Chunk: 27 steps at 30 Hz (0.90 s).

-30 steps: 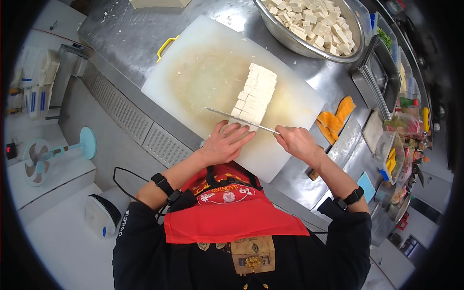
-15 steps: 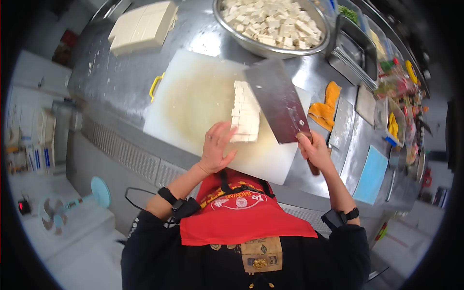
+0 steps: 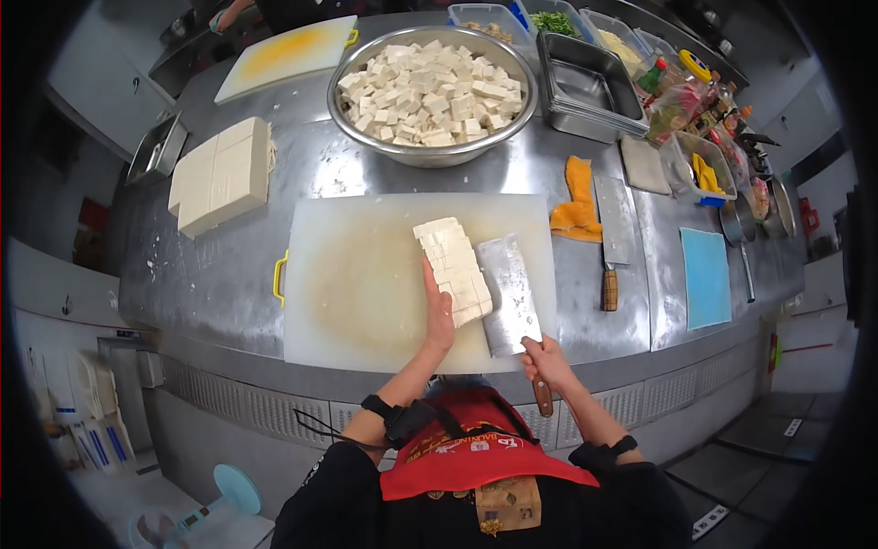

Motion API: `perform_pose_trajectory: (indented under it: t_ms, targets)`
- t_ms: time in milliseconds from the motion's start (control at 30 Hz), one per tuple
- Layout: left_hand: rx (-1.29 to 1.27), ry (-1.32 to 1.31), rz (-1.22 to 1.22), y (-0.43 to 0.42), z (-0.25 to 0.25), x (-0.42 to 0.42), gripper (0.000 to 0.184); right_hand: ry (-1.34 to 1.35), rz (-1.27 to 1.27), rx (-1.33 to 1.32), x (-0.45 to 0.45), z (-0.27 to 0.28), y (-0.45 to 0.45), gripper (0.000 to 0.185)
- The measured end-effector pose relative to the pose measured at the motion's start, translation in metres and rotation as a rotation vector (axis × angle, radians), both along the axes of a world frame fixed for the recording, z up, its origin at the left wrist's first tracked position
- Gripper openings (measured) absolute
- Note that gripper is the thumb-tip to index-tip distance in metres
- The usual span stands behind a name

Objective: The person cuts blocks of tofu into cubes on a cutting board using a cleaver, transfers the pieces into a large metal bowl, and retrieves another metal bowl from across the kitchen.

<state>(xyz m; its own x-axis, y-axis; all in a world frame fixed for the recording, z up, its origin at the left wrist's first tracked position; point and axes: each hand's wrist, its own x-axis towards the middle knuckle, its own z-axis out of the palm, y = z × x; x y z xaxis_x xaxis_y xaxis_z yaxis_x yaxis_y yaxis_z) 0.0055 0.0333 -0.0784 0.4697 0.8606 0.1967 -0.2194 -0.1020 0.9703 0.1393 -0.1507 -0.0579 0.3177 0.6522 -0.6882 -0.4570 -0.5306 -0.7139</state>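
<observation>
A cut block of white tofu [image 3: 453,265], scored into several cubes, is tilted over the white cutting board [image 3: 357,274]. My left hand [image 3: 439,316] holds it along the left side and near end, with the fingertips partly hidden behind it. On the tofu's right is the broad blade of a cleaver [image 3: 510,293], close against or touching it. My right hand [image 3: 546,363] is closed round the cleaver's wooden handle.
Tofu cubes fill a steel bowl [image 3: 338,114] behind the board. A larger tofu block [image 3: 224,174] sits left. To the right lie an orange cloth [image 3: 576,206], a second cleaver [image 3: 615,224] and a blue cloth [image 3: 704,279]. Steel pans [image 3: 594,114] stand behind. Another person's hand [image 3: 233,14] shows top left.
The tofu has gone from flat on the board to tilted in my left hand. My right hand has brought the cleaver down beside it. The view has shifted, showing more of the far table.
</observation>
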Motion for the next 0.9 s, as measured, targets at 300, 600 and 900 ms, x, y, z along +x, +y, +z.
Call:
perform_pose_trajectory:
  t_ms: [300,600,900]
  targets:
    - [0.387,0.735,0.223,-0.030,0.031,0.065,0.077,0.194,-0.015,0.043,0.002,-0.002,-0.002,0.012]
    - [0.529,0.918,0.163,-0.050,0.058,0.087,0.074,0.316,0.001,0.091,0.026,0.017,-0.019,0.010]
    - [0.560,0.847,0.181,-0.074,0.079,0.086,0.071,0.338,0.050,0.133,0.032,0.014,-0.039,0.009]
